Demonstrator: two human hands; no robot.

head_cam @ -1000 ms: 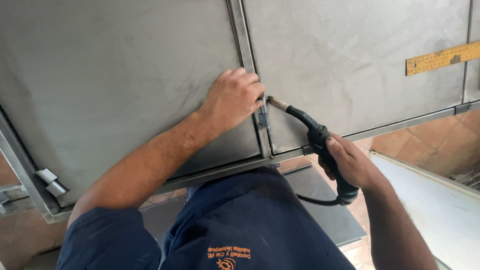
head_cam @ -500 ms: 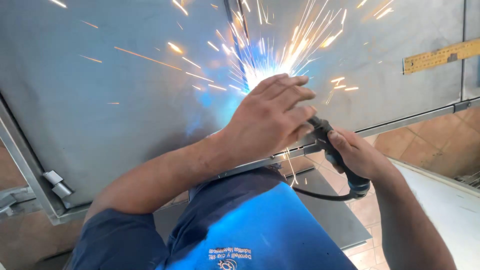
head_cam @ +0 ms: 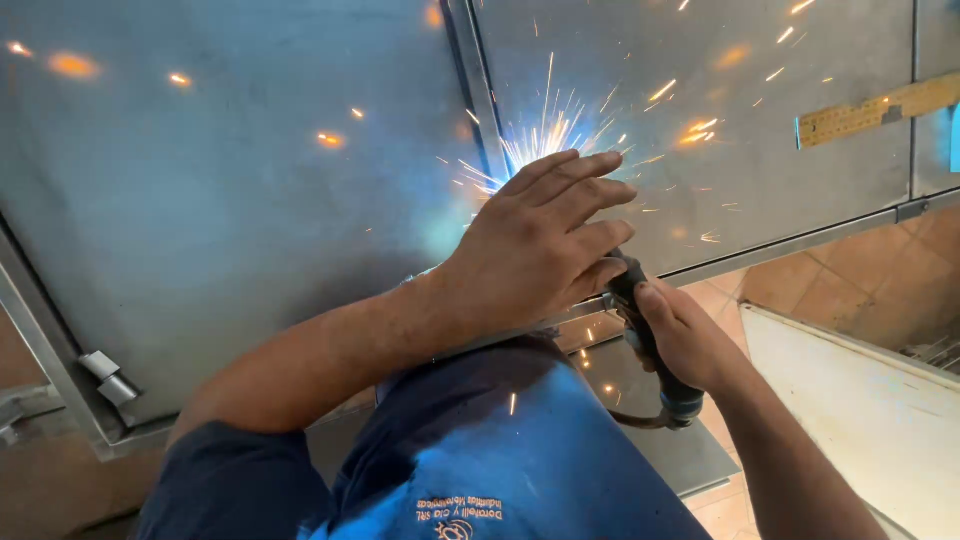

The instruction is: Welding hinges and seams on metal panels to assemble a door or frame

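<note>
My right hand (head_cam: 690,340) grips the black handle of a welding torch (head_cam: 652,350), whose tip is hidden behind my left hand. My left hand (head_cam: 535,245) is raised flat with fingers together, held between the camera and the bright blue arc (head_cam: 535,140). Sparks fly up and outward from the vertical seam (head_cam: 480,90) between two grey sheet-metal panels (head_cam: 230,180) of a metal door frame. The torch cable (head_cam: 640,420) loops below my right hand.
A yellow ruler (head_cam: 875,110) lies on the right panel. A hinge (head_cam: 108,378) sits on the frame at lower left. My blue-clad knee (head_cam: 500,450) is below. Tiled floor (head_cam: 840,285) and a white board (head_cam: 870,400) lie at right.
One second ago my left hand rested on the seam with no arc. The arc then lit, and my left hand lifted as a shield. Sparks are now fewer than half a second ago.
</note>
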